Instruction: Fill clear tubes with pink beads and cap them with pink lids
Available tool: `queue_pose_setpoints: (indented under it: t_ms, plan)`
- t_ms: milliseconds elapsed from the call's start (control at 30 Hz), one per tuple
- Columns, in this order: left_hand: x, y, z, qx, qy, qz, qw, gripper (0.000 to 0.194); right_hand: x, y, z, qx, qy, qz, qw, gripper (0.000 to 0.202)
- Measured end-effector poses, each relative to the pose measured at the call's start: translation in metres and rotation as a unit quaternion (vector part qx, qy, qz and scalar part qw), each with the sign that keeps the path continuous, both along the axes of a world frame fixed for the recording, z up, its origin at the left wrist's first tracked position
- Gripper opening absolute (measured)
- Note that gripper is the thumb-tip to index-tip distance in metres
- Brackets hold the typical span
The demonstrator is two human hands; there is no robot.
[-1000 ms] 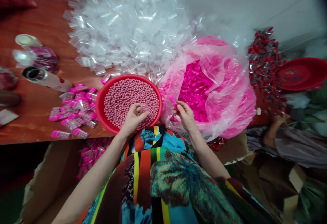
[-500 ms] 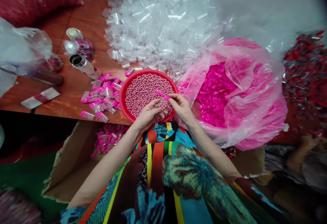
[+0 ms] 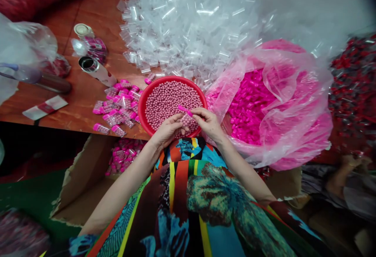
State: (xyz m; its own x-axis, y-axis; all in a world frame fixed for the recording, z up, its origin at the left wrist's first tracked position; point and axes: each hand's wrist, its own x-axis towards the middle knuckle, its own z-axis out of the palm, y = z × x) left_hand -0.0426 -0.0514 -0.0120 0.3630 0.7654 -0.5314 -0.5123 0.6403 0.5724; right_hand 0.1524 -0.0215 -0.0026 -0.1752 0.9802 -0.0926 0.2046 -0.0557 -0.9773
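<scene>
Right hand (image 3: 210, 125) moved from pink bag (image 3: 305, 110) to red bowl (image 3: 142, 108), fingertips pinching pink cap (image 3: 185, 110) against clear container (image 3: 187, 121); left hand (image 3: 168, 132) half-curled, holding container.

One head cam, worn by the person I'm watching at the red-brown table (image 3: 104, 14). Faces forward, pitched steeply down. Wearer's patterned dress (image 3: 176, 202) fills bottom centre, very near; left hand (image 3: 167, 132) and right hand (image 3: 210, 124) sit mid-frame, close, at the red plastic basin (image 3: 141, 110). Clear-plastic pile (image 3: 188, 26) and grey wall (image 3: 308, 6) farther off, up top. Wide field, edges stretched, right edge blurry.
</scene>
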Motion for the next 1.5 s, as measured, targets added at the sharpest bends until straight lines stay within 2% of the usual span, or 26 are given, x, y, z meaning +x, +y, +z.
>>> queue_pose_setpoints:
  t_ms: [167,300,400,500,600,733,900,1000,1100,1200,1333,1400,1500]
  plan:
    - [-0.006,-0.001,-0.003,-0.024,-0.012,-0.012,1.000,0.049,0.005,0.001,-0.020,0.105,-0.061,0.049,0.991,0.019]
    - [-0.008,-0.002,-0.008,-0.034,-0.008,0.018,0.999,0.043,0.008,0.002,-0.031,0.181,-0.192,0.071,0.962,0.025]
    - [-0.007,-0.002,-0.011,-0.042,-0.001,0.038,0.998,0.039,0.006,0.003,-0.033,0.165,-0.223,0.022,0.960,0.025]
    - [-0.005,-0.002,-0.013,-0.047,0.000,0.044,0.998,0.036,-0.002,0.002,-0.032,0.091,-0.143,-0.026,0.985,0.021]
    - [-0.003,-0.002,-0.014,-0.039,0.000,0.047,0.998,0.034,-0.010,0.000,-0.029,0.034,-0.084,-0.022,0.996,0.020]
    - [-0.003,-0.003,-0.015,-0.029,-0.010,0.035,0.999,0.034,-0.012,-0.002,-0.025,0.054,-0.076,0.015,0.996,0.016]
    - [-0.004,-0.002,-0.015,-0.045,-0.021,0.026,0.998,0.031,-0.001,0.004,-0.023,0.095,-0.083,0.082,0.989,0.015]
    - [-0.004,-0.002,-0.015,-0.058,-0.026,0.023,0.998,0.028,0.006,0.008,-0.025,0.149,-0.127,0.129,0.972,0.019]
    - [-0.004,-0.003,-0.015,-0.062,-0.025,0.019,0.998,0.028,0.008,0.007,-0.030,0.180,-0.193,0.131,0.956,0.025]
    - [-0.004,-0.004,-0.017,-0.063,-0.021,0.028,0.997,0.032,0.007,0.002,-0.035,0.146,-0.206,0.072,0.965,0.022]
    - [-0.002,-0.004,-0.018,-0.065,-0.021,0.036,0.997,0.033,-0.001,-0.002,-0.038,0.011,-0.095,-0.028,0.995,0.020]
    - [0.000,-0.004,-0.017,-0.062,-0.020,0.032,0.997,0.036,-0.005,-0.002,-0.036,-0.039,-0.040,-0.045,0.997,0.027]
    - [0.002,-0.005,-0.015,-0.043,-0.012,0.044,0.998,0.036,-0.011,-0.002,-0.030,-0.068,-0.009,-0.044,0.997,0.032]
